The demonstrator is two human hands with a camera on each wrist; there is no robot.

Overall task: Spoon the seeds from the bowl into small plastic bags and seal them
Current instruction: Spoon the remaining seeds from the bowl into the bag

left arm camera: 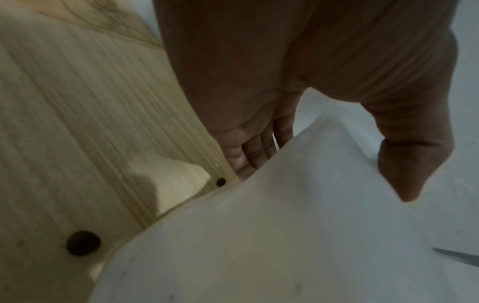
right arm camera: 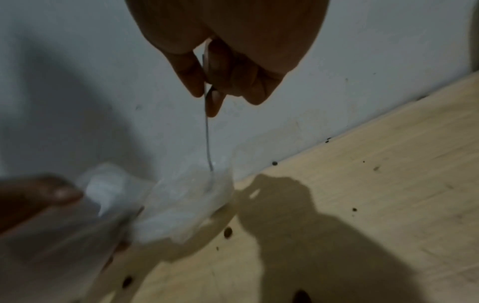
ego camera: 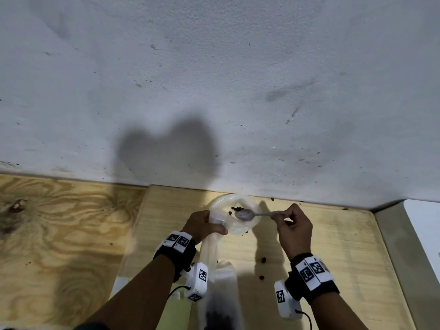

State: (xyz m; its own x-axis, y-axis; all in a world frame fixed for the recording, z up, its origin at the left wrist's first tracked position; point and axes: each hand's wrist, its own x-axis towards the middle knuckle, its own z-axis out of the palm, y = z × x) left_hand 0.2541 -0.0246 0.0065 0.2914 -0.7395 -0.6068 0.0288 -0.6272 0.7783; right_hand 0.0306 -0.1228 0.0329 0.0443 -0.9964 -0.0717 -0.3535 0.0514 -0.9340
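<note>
While your head camera takes in both hands at once, only your right wrist view shows your right hand (right arm camera: pixel 225 67) pinching the thin spoon handle (right arm camera: pixel 207 139) between thumb and fingers, and only your left wrist view shows your left hand (left arm camera: pixel 298 86) from beneath, thumb on one side of a pale plastic bag (left arm camera: pixel 285 225) and fingers behind it. From above, your left hand (ego camera: pixel 202 223) grips that bag (ego camera: pixel 214 253) near its top, and your right hand (ego camera: pixel 294 228) holds the spoon (ego camera: pixel 247 214) with its bowl over the white bowl (ego camera: pixel 220 204).

You are working on a light wooden board (ego camera: pixel 333 246) lying on a plywood table (ego camera: pixel 59 222), pushed against a scuffed white wall (ego camera: pixel 214 79).

A few dark seeds (ego camera: pixel 237 208) lie in the bowl, near the spoon. Loose seeds (ego camera: pixel 263 260) sit on the board between your wrists.
</note>
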